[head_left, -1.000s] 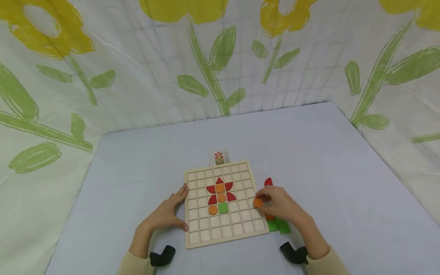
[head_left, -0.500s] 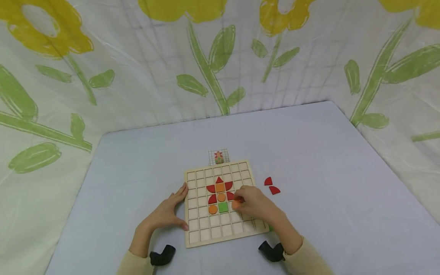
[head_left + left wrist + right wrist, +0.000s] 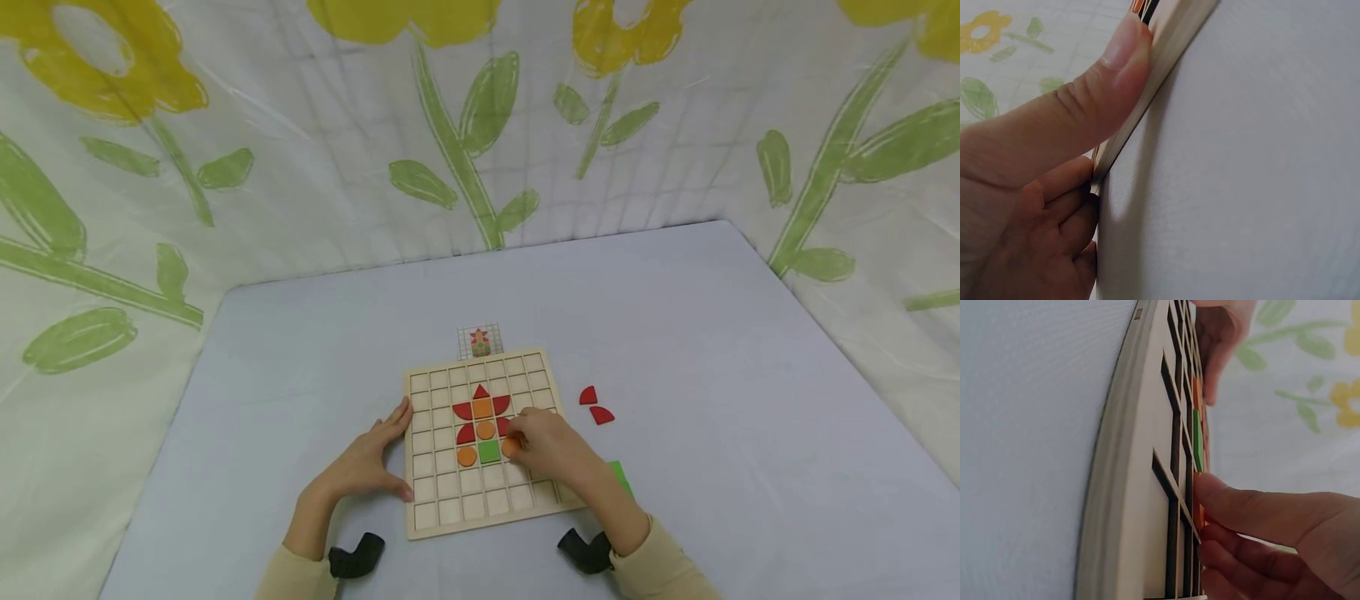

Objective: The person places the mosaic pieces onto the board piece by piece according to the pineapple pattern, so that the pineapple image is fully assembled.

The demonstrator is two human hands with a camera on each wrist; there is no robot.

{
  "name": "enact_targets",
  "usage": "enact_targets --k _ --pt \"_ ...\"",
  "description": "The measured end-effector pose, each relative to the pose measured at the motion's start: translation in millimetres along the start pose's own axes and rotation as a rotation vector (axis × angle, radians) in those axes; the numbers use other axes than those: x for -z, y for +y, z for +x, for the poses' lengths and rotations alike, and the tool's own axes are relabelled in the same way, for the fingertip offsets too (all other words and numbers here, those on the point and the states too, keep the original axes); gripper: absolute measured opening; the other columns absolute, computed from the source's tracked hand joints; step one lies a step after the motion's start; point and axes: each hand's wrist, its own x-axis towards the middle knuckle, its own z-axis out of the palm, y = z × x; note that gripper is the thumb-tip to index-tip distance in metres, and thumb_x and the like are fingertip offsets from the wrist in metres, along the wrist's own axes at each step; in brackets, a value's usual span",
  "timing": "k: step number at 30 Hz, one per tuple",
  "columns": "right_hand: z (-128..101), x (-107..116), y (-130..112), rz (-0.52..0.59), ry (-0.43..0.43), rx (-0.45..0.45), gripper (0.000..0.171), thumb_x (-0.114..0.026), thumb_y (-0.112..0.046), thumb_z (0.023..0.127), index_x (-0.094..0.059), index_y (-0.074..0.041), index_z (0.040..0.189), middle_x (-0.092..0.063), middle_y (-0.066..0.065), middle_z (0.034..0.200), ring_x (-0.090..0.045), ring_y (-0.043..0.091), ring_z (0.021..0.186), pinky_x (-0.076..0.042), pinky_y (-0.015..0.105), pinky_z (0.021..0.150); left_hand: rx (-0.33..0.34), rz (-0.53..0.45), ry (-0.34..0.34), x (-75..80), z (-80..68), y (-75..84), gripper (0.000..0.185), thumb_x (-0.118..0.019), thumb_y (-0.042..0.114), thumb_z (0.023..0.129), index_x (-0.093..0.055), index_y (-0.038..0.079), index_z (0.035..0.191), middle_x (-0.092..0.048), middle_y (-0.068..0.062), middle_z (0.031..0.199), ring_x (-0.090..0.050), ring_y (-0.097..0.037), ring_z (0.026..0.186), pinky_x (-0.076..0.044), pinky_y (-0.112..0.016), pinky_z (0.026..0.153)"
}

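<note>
Head cam: brd [image 3: 425, 516] on tbl [image 3: 337, 325], flwr sheet [image 3: 307, 183] behind.

The right hand [image 3: 553, 447] brought the orange disc [image 3: 510, 448] inward — beside the green square [image 3: 489, 452].

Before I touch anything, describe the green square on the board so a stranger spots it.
On the table lies a gridded wooden board. Near its middle, between two orange discs, sits the green square, the grid's only visible green piece.

The left fingers [image 3: 393, 422] stretch well apart from their thumb [image 3: 1079, 119]; the right fingers [image 3: 1238, 565] pinch, curled.
</note>
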Motion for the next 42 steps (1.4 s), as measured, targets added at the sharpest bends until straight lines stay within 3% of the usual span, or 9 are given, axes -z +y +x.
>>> enact_targets --k 10,14,22,27,35,39,42 --pt "-1.6 -0.2 1.4 0.016 0.010 -0.002 0.010 -0.076 -0.007 0.083 -0.072 -0.003 0.091 -0.063 0.001 0.084 -0.055 0.015 0.076 -0.052 0.030 0.067 -0.010 0.001 0.006 -1.2 0.5 -2.7 0.123 -0.094 0.029 0.052 -0.027 -0.009 0.148 -0.017 -0.022 0.157 -0.019 -0.040 0.143 -0.014 -0.053 0.116" --pt "-4.7 3.3 4.7 0.027 0.035 -0.043 0.010 -0.075 -0.011 0.084 -0.072 -0.006 0.092 -0.064 -0.001 0.084 -0.056 0.014 0.076 -0.052 0.030 0.068 -0.010 -0.002 0.007 -1.7 0.7 -3.4 0.123 -0.094 0.029 0.052 -0.027 -0.009 0.148 -0.017 -0.022 0.157 -0.019 -0.040 0.143 -0.014 -0.053 0.116" --pt "-13.8 23.0 20.5 0.113 0.078 -0.202 0.017 -0.077 -0.010 0.082 -0.073 -0.005 0.097 -0.066 0.000 0.089 -0.059 0.016 0.082 -0.055 0.032 0.073 -0.008 0.000 0.008 -0.8 0.3 -1.9 0.122 -0.094 0.028 0.052 -0.027 -0.009 0.148 -0.017 -0.022 0.157 -0.020 -0.040 0.143 -0.014 -0.053 0.116" --pt "-24.4 37.6 37.5 0.133 0.094 -0.211 0.020 -0.073 -0.005 0.084 -0.072 -0.001 0.103 -0.070 0.006 0.098 -0.063 0.023 0.091 -0.057 0.038 0.079 -0.013 -0.005 0.006 -0.1 0.3 -1.2 0.122 -0.094 0.027 0.052 -0.026 -0.009 0.148 -0.017 -0.023 0.157 -0.020 -0.041 0.143 -0.014 -0.054 0.116" --pt "-41.4 56.3 61.0 0.072 0.158 -0.246 0.024 -0.073 0.002 0.082 -0.071 0.003 0.105 -0.069 0.014 0.100 -0.064 0.028 0.092 -0.057 0.044 0.081 0.003 -0.009 0.000 0.6 0.1 -0.4 0.123 -0.094 0.028 0.053 -0.025 -0.008 0.148 -0.016 -0.022 0.157 -0.018 -0.042 0.143 -0.014 -0.055 0.117" --pt "-49.2 60.5 66.2 0.098 0.140 -0.291 0.025 -0.071 0.003 0.083 -0.070 0.003 0.107 -0.069 0.014 0.103 -0.063 0.030 0.096 -0.056 0.047 0.084 0.011 -0.015 -0.002 1.0 0.2 0.4 0.123 -0.094 0.027 0.053 -0.025 -0.008 0.149 -0.015 -0.022 0.158 -0.017 -0.043 0.143 -0.014 -0.057 0.116" --pt "-57.7 61.2 68.7 0.151 0.093 -0.269 0.027 -0.073 0.002 0.081 -0.070 0.002 0.108 -0.069 0.011 0.103 -0.063 0.029 0.097 -0.055 0.047 0.086 0.015 -0.012 -0.006 0.7 0.7 0.4 0.123 -0.094 0.027 0.053 -0.024 -0.008 0.149 -0.015 -0.022 0.158 -0.017 -0.043 0.143 -0.014 -0.057 0.116"
